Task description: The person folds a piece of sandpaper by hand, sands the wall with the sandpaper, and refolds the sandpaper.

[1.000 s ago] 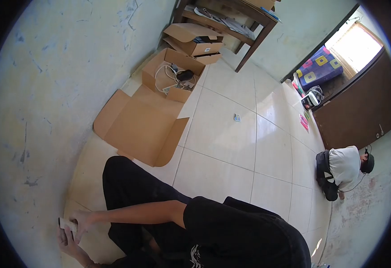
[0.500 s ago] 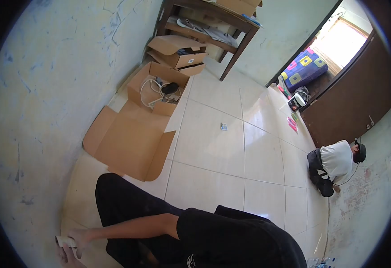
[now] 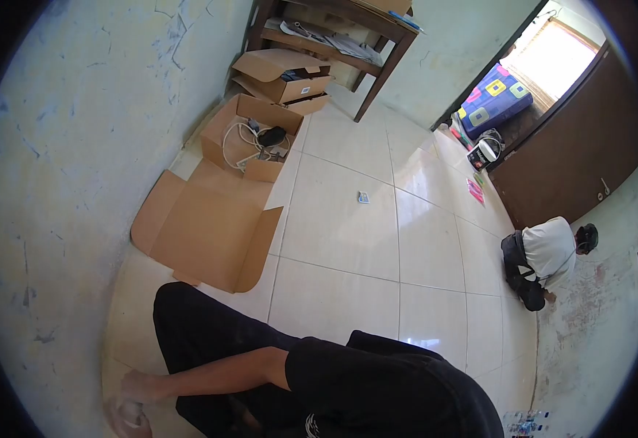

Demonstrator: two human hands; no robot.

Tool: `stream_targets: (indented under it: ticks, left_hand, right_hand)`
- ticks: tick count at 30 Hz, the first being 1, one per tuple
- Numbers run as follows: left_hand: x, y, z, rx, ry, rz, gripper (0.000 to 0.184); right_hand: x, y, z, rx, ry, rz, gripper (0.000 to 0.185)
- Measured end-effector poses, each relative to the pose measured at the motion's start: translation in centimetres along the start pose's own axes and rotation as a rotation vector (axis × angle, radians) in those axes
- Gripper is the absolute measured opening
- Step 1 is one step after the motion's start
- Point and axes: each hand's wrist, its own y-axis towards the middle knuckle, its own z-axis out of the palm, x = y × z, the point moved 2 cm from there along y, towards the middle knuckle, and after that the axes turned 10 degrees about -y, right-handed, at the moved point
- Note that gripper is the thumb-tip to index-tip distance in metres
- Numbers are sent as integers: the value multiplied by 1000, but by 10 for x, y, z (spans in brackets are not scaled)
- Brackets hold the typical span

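Note:
At the lower left, my right hand (image 3: pixel 141 385) is at the end of my bare forearm, its fingers curled and smeared by motion. Just below it my left hand (image 3: pixel 127 422) is closed, also blurred and partly cut by the dark edge of the view. The two hands are close together over the floor beside the wall. A greyish, pale patch shows between them, too smeared to name. My black trouser leg (image 3: pixel 209 321) is bent beside the hands.
An opened cardboard box (image 3: pixel 209 226) holding white cables lies along the cracked wall (image 3: pixel 63 182). More boxes (image 3: pixel 290 77) stand by a wooden table (image 3: pixel 348 66). A small packet (image 3: pixel 363 197) lies on the tiles. A person (image 3: pixel 548 252) crouches at the right wall near a brown door (image 3: pixel 574 146).
A pale, short, roll-like piece showed clearly between my hands earlier; now it is blurred or hidden. Both hands have shifted slightly right, and the view has tilted a little.

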Motion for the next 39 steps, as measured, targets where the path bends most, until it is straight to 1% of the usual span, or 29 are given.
stream_targets:
  ticks: [1,3,4,6,9,10,12,15,18,21,24,27,30,33,36,39]
  left_hand:
    - [4,-1,14,-58,-20,-24,53]
    - [-3,-3,36,-174,-58,-73,27]
    - [-5,-1,37,-161,-33,-111,25]
    - [-11,6,38,-136,19,-186,20]
    - [-10,5,45,-129,55,-263,19]
    - [-9,4,48,-129,49,-254,18]
    - [-7,3,50,-129,42,-239,17]
    - [-10,8,50,-104,-55,-318,15]
    - [-19,8,48,-97,67,-390,16]
    - [-13,7,50,-25,217,-413,15]
    - [4,7,60,-39,282,-361,11]
    - [10,4,63,-182,258,-268,18]
    - [13,2,64,-112,216,-270,23]
    - [9,4,59,-84,145,-335,23]
    - [5,6,60,-79,148,-281,22]
    - [9,7,63,-108,189,-45,19]
  right_hand:
    - [0,-1,3,-68,13,-11,13]
    - [6,-8,-36,45,24,-27,13]
    - [10,-11,-52,103,29,-35,13]
    - [15,-11,-52,91,-48,-49,14]
    - [15,-13,-46,51,-98,-103,16]
    - [14,-14,-44,36,-103,-125,17]
    - [14,-14,-38,100,-117,-114,18]
    - [14,-13,-40,168,-103,-112,19]
    - [15,-12,-45,169,-104,-100,19]
    - [12,-12,-42,149,-121,-106,18]
    - [11,-15,-43,165,-111,-108,16]
    - [12,-13,-46,144,-111,-111,15]
    - [11,-16,-46,144,-119,-110,15]
    - [13,-16,-49,143,-117,-114,16]
    - [13,-18,-49,92,-125,-101,18]
    - [13,-18,-46,59,-132,-102,19]
